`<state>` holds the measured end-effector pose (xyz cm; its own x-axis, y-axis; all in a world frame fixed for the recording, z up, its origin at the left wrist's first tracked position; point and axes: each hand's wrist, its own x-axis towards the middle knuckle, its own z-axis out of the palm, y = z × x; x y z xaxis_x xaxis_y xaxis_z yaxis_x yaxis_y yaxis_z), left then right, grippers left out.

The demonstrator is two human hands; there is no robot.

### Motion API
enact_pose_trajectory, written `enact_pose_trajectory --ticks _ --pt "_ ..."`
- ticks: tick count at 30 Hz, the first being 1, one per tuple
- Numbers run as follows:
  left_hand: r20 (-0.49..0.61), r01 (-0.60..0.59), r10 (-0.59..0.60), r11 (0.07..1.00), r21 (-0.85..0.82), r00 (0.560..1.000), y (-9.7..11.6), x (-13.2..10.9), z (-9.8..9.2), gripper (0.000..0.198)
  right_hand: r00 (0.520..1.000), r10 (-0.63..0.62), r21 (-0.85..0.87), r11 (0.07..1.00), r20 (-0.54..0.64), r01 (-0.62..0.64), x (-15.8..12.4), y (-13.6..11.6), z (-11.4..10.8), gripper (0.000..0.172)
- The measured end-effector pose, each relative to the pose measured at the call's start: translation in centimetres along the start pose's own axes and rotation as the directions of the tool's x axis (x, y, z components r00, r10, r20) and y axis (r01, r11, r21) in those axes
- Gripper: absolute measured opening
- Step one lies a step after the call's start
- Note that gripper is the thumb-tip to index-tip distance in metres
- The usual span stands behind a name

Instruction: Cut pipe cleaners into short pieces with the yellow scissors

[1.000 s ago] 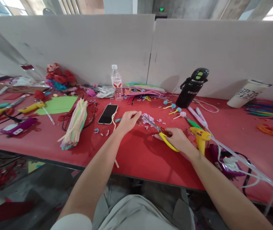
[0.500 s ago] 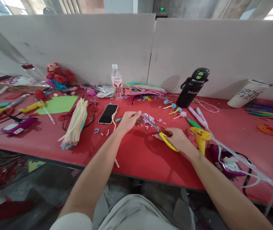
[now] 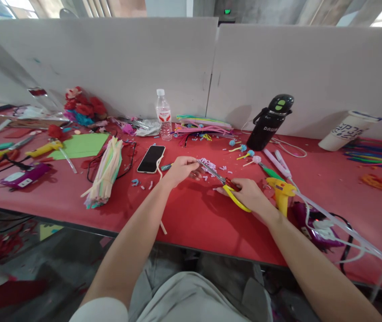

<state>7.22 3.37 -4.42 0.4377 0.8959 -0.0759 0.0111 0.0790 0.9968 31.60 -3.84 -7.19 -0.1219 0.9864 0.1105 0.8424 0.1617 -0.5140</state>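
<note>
My right hand (image 3: 246, 193) is closed around the handles of a pair of scissors (image 3: 215, 174), which have a yellow loop and a red part. Their blades point left, towards the fingertips of my left hand (image 3: 184, 171). Thumb and fingers of that hand pinch together at the blade tips; whatever lies between them is too small to make out. Just beyond the blades lies a heap of short lilac fuzzy pieces (image 3: 207, 164), with a few strewn around it. A cream pipe cleaner (image 3: 163, 227) runs under my left forearm, its other end lying over the phone (image 3: 151, 159).
Left stands a tied bundle of pale pipe cleaners (image 3: 105, 174). Behind are a water bottle (image 3: 164, 116) and more pipe cleaners (image 3: 204, 127). To the right are a black flask (image 3: 267, 127), small pompom sticks (image 3: 246, 155), a yellow glue gun (image 3: 281, 190) and a white cup (image 3: 345, 132).
My left hand has shifted very slightly at the blade tips, its thumb a touch lower. My right hand and the scissors stay in nearly the same place.
</note>
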Motion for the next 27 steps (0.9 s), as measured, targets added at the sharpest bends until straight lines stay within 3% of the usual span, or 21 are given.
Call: enact_pose_trajectory --ticks 27 --pt "0.026 0.029 -0.030 1.000 0.010 0.999 -0.26 0.01 -0.32 0.014 1.000 0.029 -0.041 0.999 -0.009 -0.029 -0.13 -0.26 -0.21 0.052"
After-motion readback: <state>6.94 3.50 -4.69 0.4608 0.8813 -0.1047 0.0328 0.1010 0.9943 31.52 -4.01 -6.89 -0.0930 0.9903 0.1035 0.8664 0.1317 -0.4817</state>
